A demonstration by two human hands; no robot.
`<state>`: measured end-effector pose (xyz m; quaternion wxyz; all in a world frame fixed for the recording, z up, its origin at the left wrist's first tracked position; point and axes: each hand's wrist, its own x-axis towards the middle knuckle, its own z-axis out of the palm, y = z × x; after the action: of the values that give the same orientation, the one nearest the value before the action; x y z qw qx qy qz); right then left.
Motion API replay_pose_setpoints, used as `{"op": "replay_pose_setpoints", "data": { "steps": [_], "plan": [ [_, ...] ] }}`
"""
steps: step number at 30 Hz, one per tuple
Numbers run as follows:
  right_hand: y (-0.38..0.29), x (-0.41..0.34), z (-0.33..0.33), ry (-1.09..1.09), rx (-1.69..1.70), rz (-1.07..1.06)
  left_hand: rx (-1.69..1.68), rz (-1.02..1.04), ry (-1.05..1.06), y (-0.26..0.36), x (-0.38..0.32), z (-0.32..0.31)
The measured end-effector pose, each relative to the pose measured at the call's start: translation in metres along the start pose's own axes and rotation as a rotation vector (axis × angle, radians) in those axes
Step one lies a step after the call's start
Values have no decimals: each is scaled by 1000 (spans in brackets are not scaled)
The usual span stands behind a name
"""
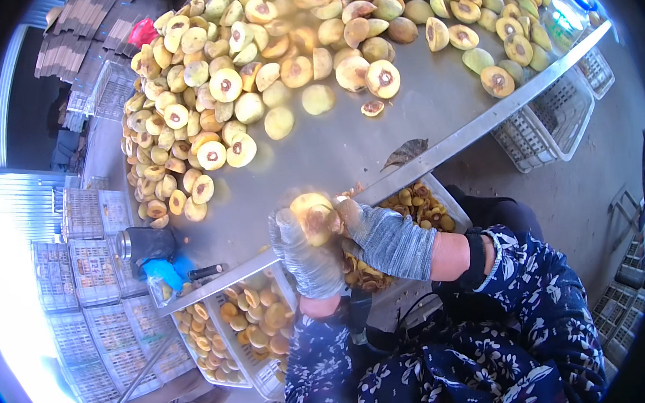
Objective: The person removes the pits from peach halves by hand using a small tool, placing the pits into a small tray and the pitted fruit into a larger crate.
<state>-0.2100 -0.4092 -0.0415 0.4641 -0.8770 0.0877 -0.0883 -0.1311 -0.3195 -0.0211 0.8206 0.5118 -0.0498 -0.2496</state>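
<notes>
My left hand point(306, 258), in a grey knit glove, grips yellow peach halves point(311, 210) just above the near edge of the metal table point(319, 141). The cut face shows a brownish centre. My right hand point(377, 228), gloved alike, presses its fingertips against the right side of that fruit. Motion blur hides whether a small tool or pit sits between its fingers. Below my hands, a white crate point(448, 199) holds peels and fruit scraps point(419, 204). A pile of halved peaches point(227, 85) covers the far part of the table, several with pits showing.
A dry leaf point(406, 153) lies by the metal rim. At the left corner are a dark tumbler point(151, 248), a blue plastic bag point(163, 275) and a black-handled object point(207, 271). Crates of peach halves point(257, 316) stand below. Another person's legs point(179, 396) show lower left.
</notes>
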Motion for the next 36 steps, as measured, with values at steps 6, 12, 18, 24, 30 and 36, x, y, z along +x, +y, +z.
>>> {"op": "replay_pose_setpoints", "data": {
  "steps": [6,12,18,24,30,36],
  "plan": [
    [-4,-7,2,-79,156,19,118,93,90,-4,-13,-4],
    [14,-13,32,-113,163,-57,199,146,105,-7,-21,-3],
    [5,-11,37,-202,1037,165,544,260,97,-14,-22,-28],
    [0,-20,14,-62,178,-150,14,181,-46,-23,-11,-23],
    [-5,-21,15,-309,491,219,40,99,-107,-23,-4,-41],
    [-28,-19,1,-480,771,508,180,213,-233,-19,1,-41]
  ]
}}
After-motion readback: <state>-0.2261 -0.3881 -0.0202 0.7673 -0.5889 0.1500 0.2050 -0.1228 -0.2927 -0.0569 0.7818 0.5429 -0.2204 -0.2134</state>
